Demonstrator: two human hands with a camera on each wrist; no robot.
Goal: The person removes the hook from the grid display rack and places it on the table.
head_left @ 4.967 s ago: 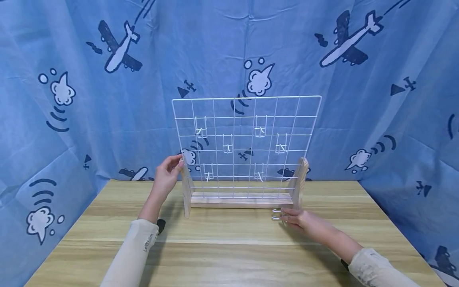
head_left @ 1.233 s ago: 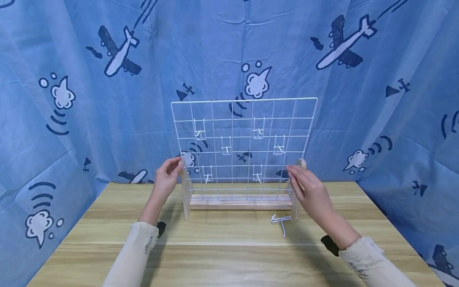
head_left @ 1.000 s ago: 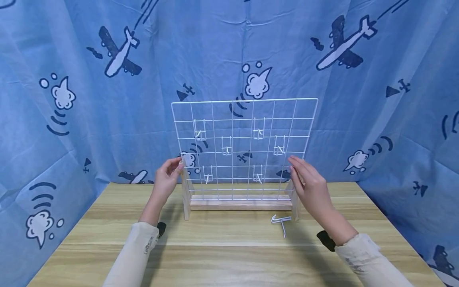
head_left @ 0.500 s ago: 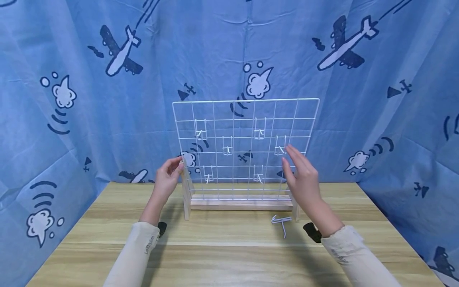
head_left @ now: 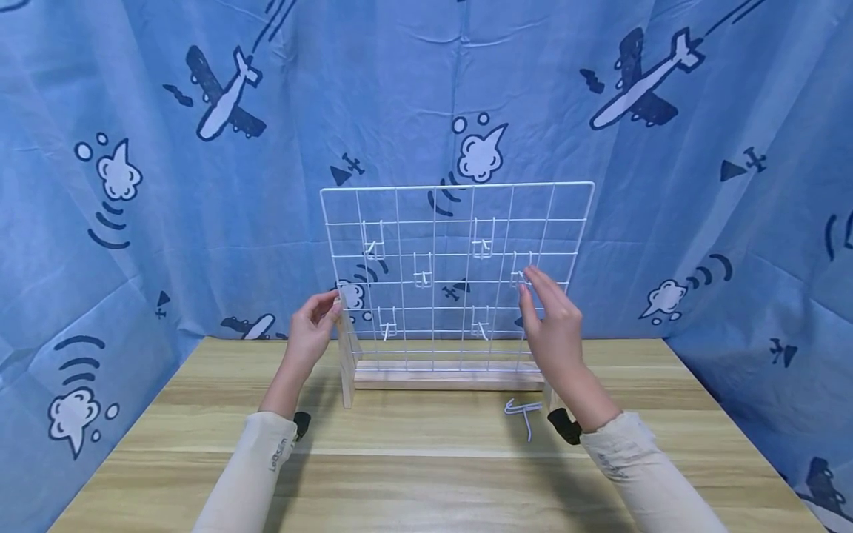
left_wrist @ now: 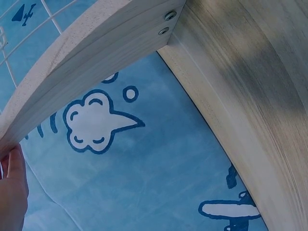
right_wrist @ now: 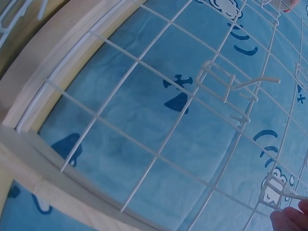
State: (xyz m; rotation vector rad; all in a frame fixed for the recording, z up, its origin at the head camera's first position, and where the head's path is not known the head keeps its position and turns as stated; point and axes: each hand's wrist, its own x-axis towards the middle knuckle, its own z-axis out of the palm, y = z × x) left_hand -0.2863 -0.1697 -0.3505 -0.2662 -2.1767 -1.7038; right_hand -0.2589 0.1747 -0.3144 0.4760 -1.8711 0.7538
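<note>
A white wire grid panel (head_left: 453, 292) stands upright in a wooden stand (head_left: 448, 380), with several white wire hooks hung on it. My left hand (head_left: 311, 323) pinches the top of the stand's left upright (head_left: 345, 355); that upright crosses the left wrist view, with my fingertips at its edge. My right hand (head_left: 554, 322) is raised before the grid's right side, fingers fairly straight and thumb apart from the index finger. Its fingertips (right_wrist: 284, 219) are right at the prong of the right-hand hook (right_wrist: 272, 192). The right upright is mostly hidden behind this hand.
A loose white hook (head_left: 523, 409) lies on the wooden table (head_left: 426, 481) in front of the stand's right end. Behind the table and at both sides hangs a blue curtain (head_left: 400, 89) printed with planes and clouds.
My right hand set a hook down on the table, then rose and moved left to the right-hand hook, thumb and fingers spreading. My left hand stayed on the upright.
</note>
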